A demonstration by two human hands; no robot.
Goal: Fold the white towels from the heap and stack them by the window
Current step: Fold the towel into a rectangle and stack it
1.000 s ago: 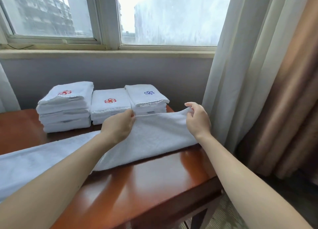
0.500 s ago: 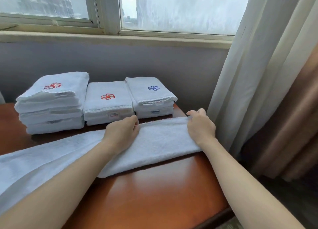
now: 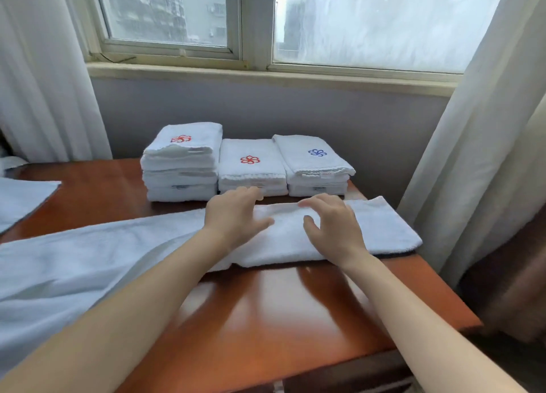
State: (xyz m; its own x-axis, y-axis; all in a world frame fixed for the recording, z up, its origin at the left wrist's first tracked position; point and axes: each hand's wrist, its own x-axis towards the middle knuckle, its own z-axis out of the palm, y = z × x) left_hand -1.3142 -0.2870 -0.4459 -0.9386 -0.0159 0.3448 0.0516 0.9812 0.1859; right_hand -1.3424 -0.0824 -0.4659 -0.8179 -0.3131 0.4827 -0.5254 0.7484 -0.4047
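Three folded stacks (image 3: 251,168) stood under your window (image 3: 369,23); your left hand (image 3: 236,215) and right hand (image 3: 334,230), fingers spread, gripping nothing, lay on the lengthwise-folded towel (image 3: 384,230) before them; its cross folds remained, I'd judge.

A plain white towel (image 3: 381,230) lay across a glossy reddish-brown table (image 3: 280,318). Behind it, three white piles bore embroidered pinwheel-flower emblems: red on the left stack (image 3: 180,162) and the middle stack (image 3: 251,173), blue on the right stack (image 3: 313,163). White curtains (image 3: 44,82) framed a grey wall (image 3: 266,108), with a brown drape (image 3: 508,274) at the right.
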